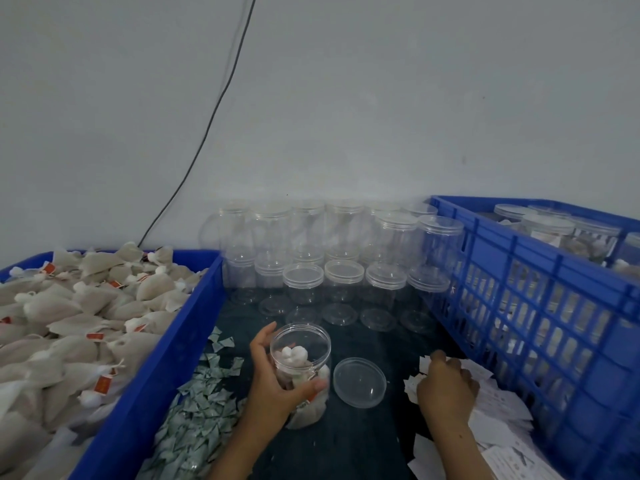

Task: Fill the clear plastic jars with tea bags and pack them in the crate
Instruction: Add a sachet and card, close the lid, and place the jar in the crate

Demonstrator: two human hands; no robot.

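Open jar held upright on the bench, lid off

The open jar (pixel 300 367), part-filled with tea bags, stands centre bench; judged light, smooth-walled and slightly flexible, so grip mid-wall. Left hand (pixel 273 379) wraps its side. Right hand (pixel 446 382) rests curled on the paper slips (pixel 491 407); hold unclear. The lid (pixel 359 382) lies just beside. Empty lidded jars (pixel 343 271) crowd behind; the slatted crate (pixel 540 306) stands right, the tea-bag bin (pixel 166 358) left.
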